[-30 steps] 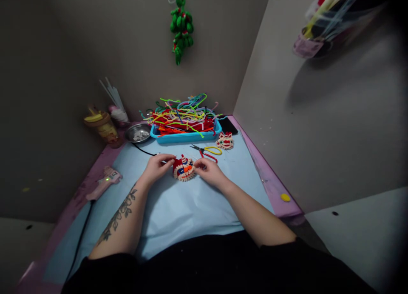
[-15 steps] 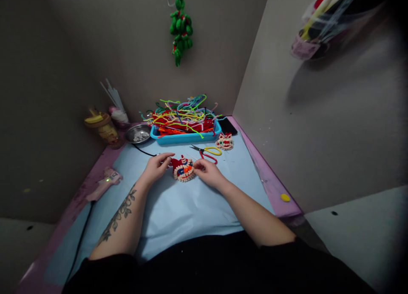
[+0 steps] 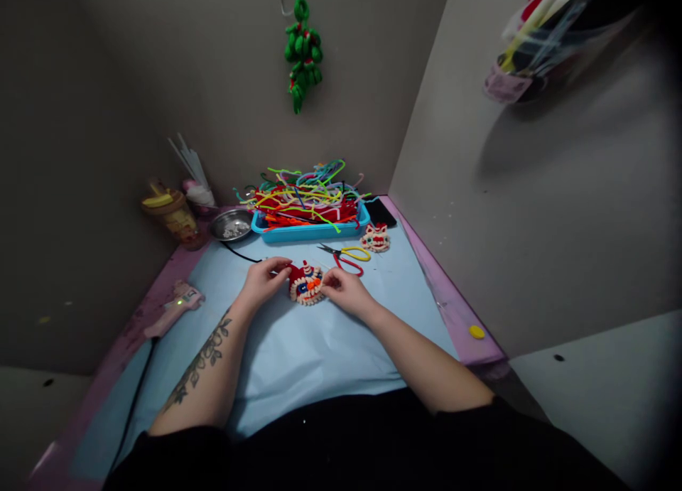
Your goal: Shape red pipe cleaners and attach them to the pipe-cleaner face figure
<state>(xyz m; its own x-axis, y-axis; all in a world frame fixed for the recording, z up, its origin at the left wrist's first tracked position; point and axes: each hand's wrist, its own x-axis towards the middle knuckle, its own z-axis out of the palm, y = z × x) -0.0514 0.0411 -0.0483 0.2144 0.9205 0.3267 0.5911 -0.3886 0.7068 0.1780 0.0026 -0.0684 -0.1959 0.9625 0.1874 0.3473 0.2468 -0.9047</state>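
"Fingers of the left hand draw nearly together at the red edge of the small face. I can't tell whether they pinch it or merely touch."

"Those of the right hand look clearer: thumb and fingertips close on the pale opposite edge."

"Where is that face, against the blue tray?"

"Just in front of it, near its middle, above the light blue sheet. Handling it by opposite edges probably leaves the blue eye and orange middle uncovered."

"Why are the scissors there?"

"They lie in front of the tray, toward its right end, handles spread on the side nearer the right hand. That seems handy for reaching."

"And the second face?"

"Just beside the tray's front right corner, perhaps set there to be out of the way yet in sight."

"What about the metal bowl?"

"Just beside the tray's left end; its rim likely stops the little pale bits from scattering. The tray's own walls pen in the pipe cleaners."

"The glue gun?"

"Well apart, left and forward of the tray, presumably so its cord clears both arms."
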